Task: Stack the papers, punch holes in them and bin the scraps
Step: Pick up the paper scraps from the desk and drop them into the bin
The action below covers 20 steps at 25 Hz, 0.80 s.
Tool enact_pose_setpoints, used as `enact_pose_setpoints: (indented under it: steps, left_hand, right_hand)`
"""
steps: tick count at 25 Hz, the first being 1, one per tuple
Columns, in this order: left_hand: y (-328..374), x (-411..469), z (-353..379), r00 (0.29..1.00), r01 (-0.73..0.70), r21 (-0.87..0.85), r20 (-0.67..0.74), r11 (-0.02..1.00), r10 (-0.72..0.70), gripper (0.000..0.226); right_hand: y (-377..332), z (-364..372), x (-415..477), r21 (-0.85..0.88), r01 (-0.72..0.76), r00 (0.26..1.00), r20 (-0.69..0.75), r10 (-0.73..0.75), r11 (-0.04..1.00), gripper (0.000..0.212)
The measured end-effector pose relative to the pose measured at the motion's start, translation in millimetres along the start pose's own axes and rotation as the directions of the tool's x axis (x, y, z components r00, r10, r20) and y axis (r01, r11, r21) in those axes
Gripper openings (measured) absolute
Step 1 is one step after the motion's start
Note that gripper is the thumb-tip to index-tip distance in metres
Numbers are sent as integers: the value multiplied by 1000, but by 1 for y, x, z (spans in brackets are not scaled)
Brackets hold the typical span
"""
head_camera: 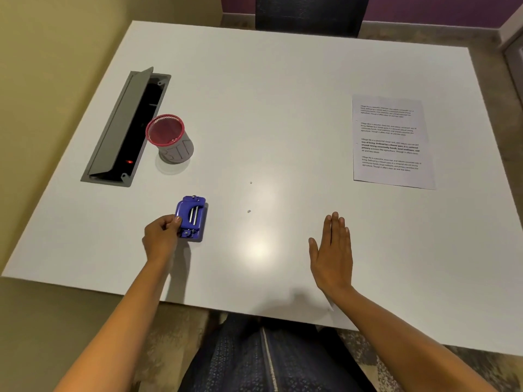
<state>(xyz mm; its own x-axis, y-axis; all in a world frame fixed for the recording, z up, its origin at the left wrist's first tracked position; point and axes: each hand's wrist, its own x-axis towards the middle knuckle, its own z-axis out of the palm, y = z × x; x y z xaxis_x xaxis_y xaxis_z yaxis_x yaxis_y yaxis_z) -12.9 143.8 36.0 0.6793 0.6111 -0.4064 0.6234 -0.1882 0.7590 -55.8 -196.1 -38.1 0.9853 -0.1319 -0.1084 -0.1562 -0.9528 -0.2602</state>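
A blue hole punch [192, 217] stands on the white table [283, 94], left of centre near the front edge. My left hand [161, 236] grips its left side with curled fingers. My right hand [332, 250] lies flat with straight fingers over the table, right of centre. Two tiny round paper scraps [249, 211] lie between the hands, one farther back [251, 182]. The printed papers [392, 141] lie in a stack at the right side of the table. A red mesh cup marked as a bin [171, 138] stands at the left, behind the punch.
An open grey cable hatch [124, 128] is set into the table at the far left, just beside the bin, with a small red light inside. A dark chair [310, 14] stands at the far edge. My lap shows below the front edge.
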Motion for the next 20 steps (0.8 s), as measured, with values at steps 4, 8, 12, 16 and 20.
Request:
enact_pose_setpoints:
  steps: [4, 8, 12, 16, 20]
  left_hand:
    - [-26, 11, -31, 989, 76, 42, -133, 996, -70, 13]
    - [-42, 19, -45, 976, 132, 12, -175, 991, -128, 19]
    - [-46, 25, -54, 974, 128, 5, -189, 992, -124, 21]
    - [-44, 29, -57, 974, 124, 21, -192, 992, -118, 21]
    - [-45, 34, -61, 981, 88, 85, -181, 993, -71, 20]
  right_hand:
    - [-1, 0, 0, -1, -6, 1000, -7, 6, 1000, 67]
    - [0, 1, 0, -3, -9, 1000, -1, 9, 1000, 66]
    - [0, 1, 1, -7, -3, 1000, -1, 3, 1000, 67]
    - [0, 1, 1, -11, 3, 1000, -4, -3, 1000, 67]
    - [0, 1, 0, -12, 2, 1000, -8, -2, 1000, 66]
